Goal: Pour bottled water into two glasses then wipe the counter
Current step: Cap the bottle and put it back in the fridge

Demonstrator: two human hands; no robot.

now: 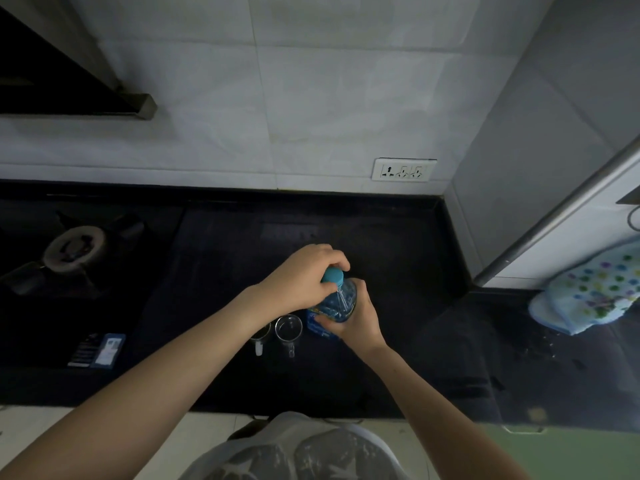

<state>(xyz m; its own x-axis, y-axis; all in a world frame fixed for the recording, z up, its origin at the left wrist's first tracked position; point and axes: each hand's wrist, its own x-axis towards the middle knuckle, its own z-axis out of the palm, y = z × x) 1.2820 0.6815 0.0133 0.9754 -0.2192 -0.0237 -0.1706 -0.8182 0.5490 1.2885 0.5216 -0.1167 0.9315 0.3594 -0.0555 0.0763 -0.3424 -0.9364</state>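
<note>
Fingers (341, 263) pinch cap (333, 274); right hand (358, 315) grips bottle (337, 303).

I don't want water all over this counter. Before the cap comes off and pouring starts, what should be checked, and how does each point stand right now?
1. Bottle steadied: right hand grips its body: ok.
2. Cap gripped: left hand has fingers around it: ok.
3. Cap off: it sits on the bottle: not ok.
4. Glasses within reach: one glass stands upright just left of the bottle, the other glass is partly hidden under the left forearm: ok.
5. Glasses empty and clean: cannot tell.
6. Cloth for wiping: lies at the right end of the counter: ok.
</note>
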